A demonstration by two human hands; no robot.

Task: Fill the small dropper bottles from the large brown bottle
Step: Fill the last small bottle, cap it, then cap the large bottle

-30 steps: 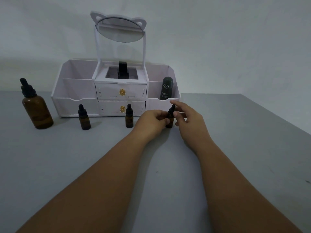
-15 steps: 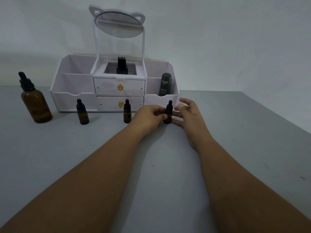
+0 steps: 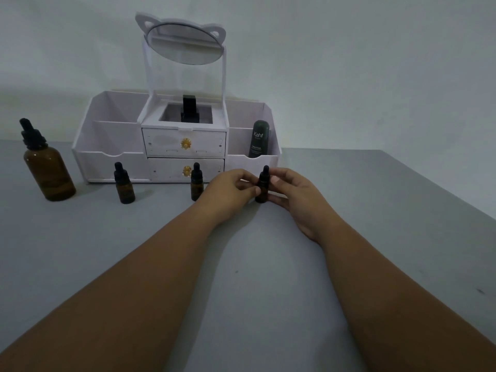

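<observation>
Three small brown dropper bottles with black caps stand on the grey table. The right one (image 3: 262, 187) is between my hands: my left hand (image 3: 230, 190) pinches its body and my right hand (image 3: 295, 191) holds it from the other side, thumb near the cap. The middle small bottle (image 3: 196, 183) stands just left of my left hand. The left small bottle (image 3: 124, 185) stands farther off. At the far left stands the large brown bottle (image 3: 48, 167), upright with its black dropper cap on.
A white organizer (image 3: 107, 157) with two drawers and a cat-eared mirror (image 3: 185, 41) stands behind the bottles against the wall. A dark green Kahf container (image 3: 259, 138) is in its right compartment, a black item (image 3: 190, 108) in the top one. The table's right edge (image 3: 442, 189) runs diagonally.
My right hand has closed in on the right small bottle again after opening half a second ago. The bottle stays on the table; the view has shifted slightly.
</observation>
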